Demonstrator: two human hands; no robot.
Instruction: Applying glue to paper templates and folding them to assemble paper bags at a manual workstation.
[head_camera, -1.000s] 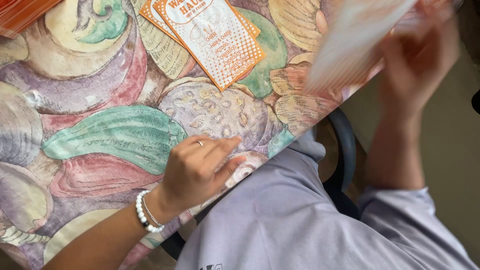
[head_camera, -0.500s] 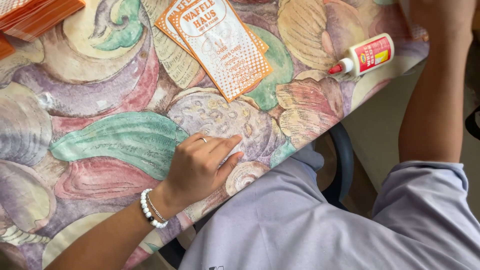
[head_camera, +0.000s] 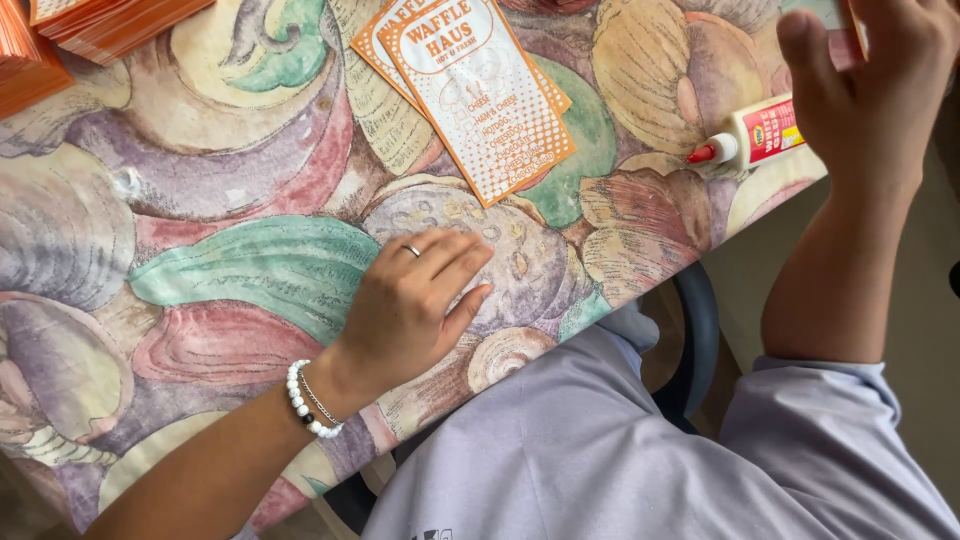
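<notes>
Glue bottle (head_camera: 757, 135) lies at the table's right edge, under the right hand (head_camera: 868, 90).
Right fingers curl over it; left hand (head_camera: 415, 300) rests flat, fingers together, near orange paper bags (head_camera: 470, 95); orange stacks (head_camera: 80, 30) far left.

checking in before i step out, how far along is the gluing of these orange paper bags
Done: hard to tell; two flat orange-and-white paper bags lie overlapped on the shell-print tablecloth. In hand: the right hand is at the glue bottle, red tip capped or not unclear; the left hand rests flat on the cloth. Left: stacks of orange sheets wait at the far corner.
</notes>
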